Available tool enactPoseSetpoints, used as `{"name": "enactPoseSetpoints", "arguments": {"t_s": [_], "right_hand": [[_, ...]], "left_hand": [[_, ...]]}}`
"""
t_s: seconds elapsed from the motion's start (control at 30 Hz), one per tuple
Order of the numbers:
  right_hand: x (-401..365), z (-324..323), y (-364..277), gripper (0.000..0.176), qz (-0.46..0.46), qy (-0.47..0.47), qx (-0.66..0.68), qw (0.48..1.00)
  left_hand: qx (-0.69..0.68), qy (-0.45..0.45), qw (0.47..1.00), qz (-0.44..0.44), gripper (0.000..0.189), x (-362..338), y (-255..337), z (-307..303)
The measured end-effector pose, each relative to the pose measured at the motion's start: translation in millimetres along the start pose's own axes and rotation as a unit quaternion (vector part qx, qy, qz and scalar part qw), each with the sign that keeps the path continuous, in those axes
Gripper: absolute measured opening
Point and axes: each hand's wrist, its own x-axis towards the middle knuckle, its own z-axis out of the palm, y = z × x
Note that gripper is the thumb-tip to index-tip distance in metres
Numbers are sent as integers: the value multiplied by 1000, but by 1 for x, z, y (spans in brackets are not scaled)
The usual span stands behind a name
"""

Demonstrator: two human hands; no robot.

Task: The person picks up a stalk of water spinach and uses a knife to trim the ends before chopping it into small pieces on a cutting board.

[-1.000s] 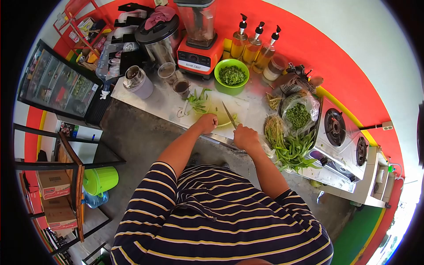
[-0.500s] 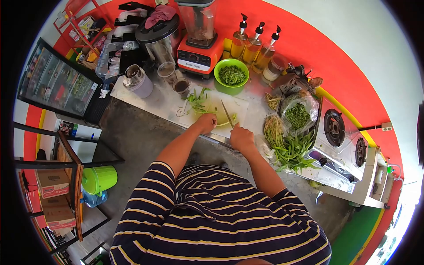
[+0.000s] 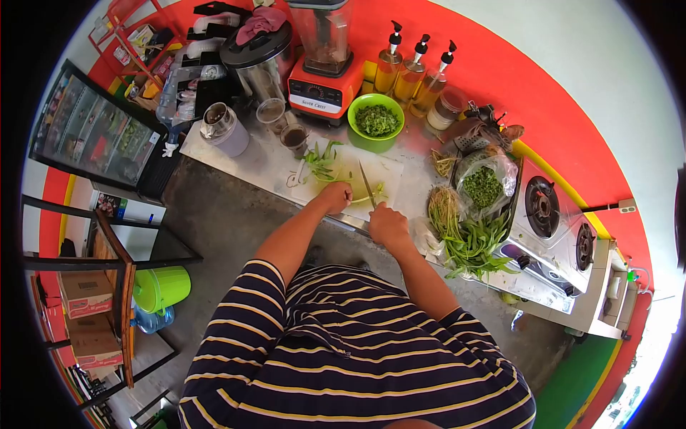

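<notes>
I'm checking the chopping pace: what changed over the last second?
The right hand edged the knife slightly left, closer to the left hand. Both grips held: right on the knife, left holding the greens down on the cutting board. The green bowl stayed put.

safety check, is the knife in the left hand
No, the right hand grips the knife; the left hand rests on the board.

Grey metal counter (image 3: 264, 168), white cutting board (image 3: 389, 171) in the middle, green bowl (image 3: 373, 141) just behind it, red blender (image 3: 325, 82), three pump bottles (image 3: 411, 71), two cups (image 3: 293, 137), leafy greens (image 3: 471, 243) piled beside the stove (image 3: 547, 214).
</notes>
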Motion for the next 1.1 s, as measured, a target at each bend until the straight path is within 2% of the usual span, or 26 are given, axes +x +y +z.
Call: {"name": "enactPoseSetpoints", "arguments": {"t_s": [0.17,0.23,0.4,0.63,0.7,0.83,0.93,1.0,1.1], "right_hand": [[0,46,0,37,42,-9,62,997],[9,41,-1,38,44,-14,66,997],[18,16,1,35,9,-16,39,999],[15,44,-5,32,22,3,50,999],[33,43,-3,31,-5,24,23,999],[33,24,4,35,-23,1,6,1000],[16,35,3,34,-12,23,6,1000],[7,44,-6,35,36,-10,34,999],[10,43,-14,36,57,-3,68,996]], "left_hand": [[-11,-9,999,-38,11,0,6,-4],[-21,-16,998,-54,11,0,6,-2],[0,4,1000,-25,11,-3,8,-2],[-23,1,997,-73,12,0,5,1],[5,0,999,-41,14,1,1,2],[60,0,998,-13,14,5,8,-4],[92,-48,994,-42,13,15,15,-11],[138,-92,985,-47,13,21,20,-14],[200,-121,971,-59,11,22,28,-14]]}}
